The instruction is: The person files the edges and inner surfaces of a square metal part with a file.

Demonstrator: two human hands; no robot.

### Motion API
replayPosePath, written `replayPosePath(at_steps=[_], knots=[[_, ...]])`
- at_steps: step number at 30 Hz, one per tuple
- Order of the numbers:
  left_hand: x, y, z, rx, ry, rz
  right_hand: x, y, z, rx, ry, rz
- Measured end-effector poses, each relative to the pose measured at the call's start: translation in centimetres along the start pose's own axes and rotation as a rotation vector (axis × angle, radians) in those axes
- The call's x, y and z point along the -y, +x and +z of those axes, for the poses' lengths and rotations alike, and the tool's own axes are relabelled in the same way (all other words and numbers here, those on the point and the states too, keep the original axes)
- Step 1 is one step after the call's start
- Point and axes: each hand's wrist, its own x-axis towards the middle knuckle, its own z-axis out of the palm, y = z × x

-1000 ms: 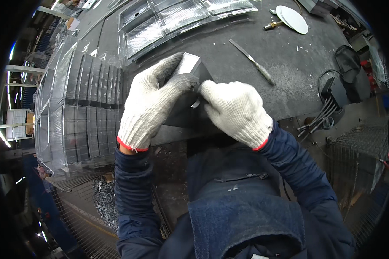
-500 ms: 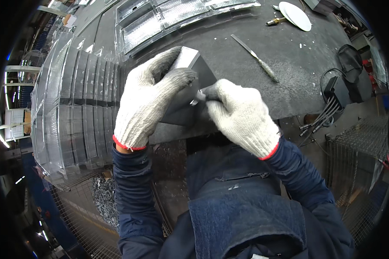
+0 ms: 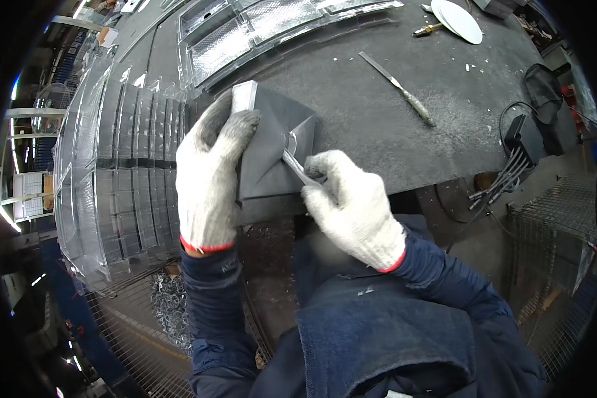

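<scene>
My left hand (image 3: 211, 162), in a white knit glove with grey-coated fingertips, grips the left side of a dark grey box-shaped piece (image 3: 275, 142) with a pale end face. Creases fan across the piece's upper face, which looks covered in thin film. A shiny, crumpled strip of film (image 3: 297, 166) is drawn out from that face toward me. Pinched on its end are the thumb and fingers of my right hand (image 3: 358, 205), gloved the same way. The piece is held over the table's near edge.
Stacked clear plastic trays (image 3: 123, 166) stand at the left. A long tray with shiny compartments (image 3: 259, 33) lies at the back. On the dark table (image 3: 371, 126) is a flat-bladed tool (image 3: 398, 89); white discs (image 3: 459, 21) lie far right. Cables (image 3: 504, 176) hang off the right edge.
The piece has tilted and shifted left, showing more of its creased face. My right hand has moved down and toward me, stretching the film strip longer.
</scene>
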Motion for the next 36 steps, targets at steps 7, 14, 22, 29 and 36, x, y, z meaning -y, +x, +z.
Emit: replayPosePath(at_steps=[7, 14, 22, 29, 36], knots=[[1.2, -1.4, -0.9, -0.208, -0.219, -0.058, 0.1, 0.5, 1.6, 0.061, -0.171, -0.259], [2.2, -2.8, -1.8, -0.286, -0.264, -0.026, -0.4, 2.5, 0.7, -0.004, -0.187, -0.341], [4.1, -3.0, -3.1, -0.337, -0.304, -0.026, 1.6, -1.2, -0.9, 0.169, -0.097, -0.212], [1.6, -3.4, -0.6, -0.322, -0.236, 0.013, 1.2, 2.3, 0.4, 0.230, -0.019, -0.077], [2.8, -3.3, -2.4, -0.329, -0.194, 0.003, 1.1, -1.1, -0.5, 0.217, -0.088, -0.253]])
